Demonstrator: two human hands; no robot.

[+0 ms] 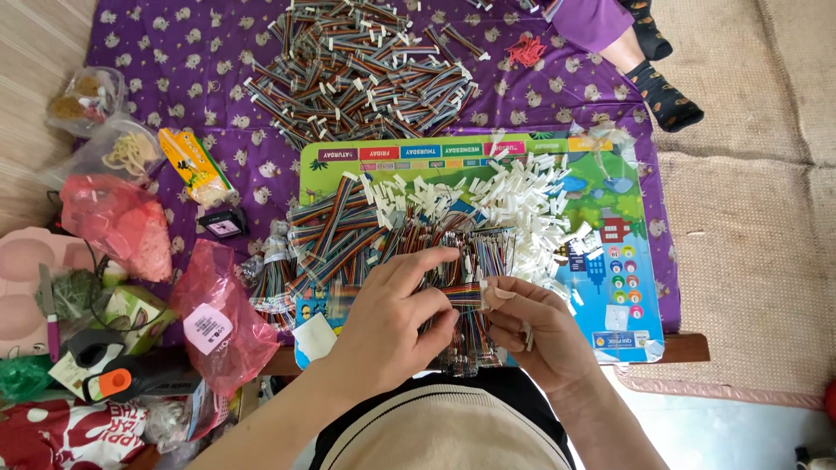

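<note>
My left hand (396, 318) and my right hand (531, 326) meet over a colourful board (610, 218), both pinching the same short multicoloured ribbon cable (464, 296). My right thumb and forefinger press at its end, where a small white plastic connector shows. Under the hands lies a heap of loose coloured wires (453, 244). A pile of white plastic connectors (522, 200) is spread just beyond my right hand. Flat rainbow ribbon cables (335, 231) lie to the left of the wires.
A big heap of finished cables (366, 70) lies farther off on the purple patterned cloth (174, 52). Red plastic bags (218, 313), clear tubs (113, 148) and a small black box (225, 224) crowd the left. Another person's socked feet (662, 87) rest at top right.
</note>
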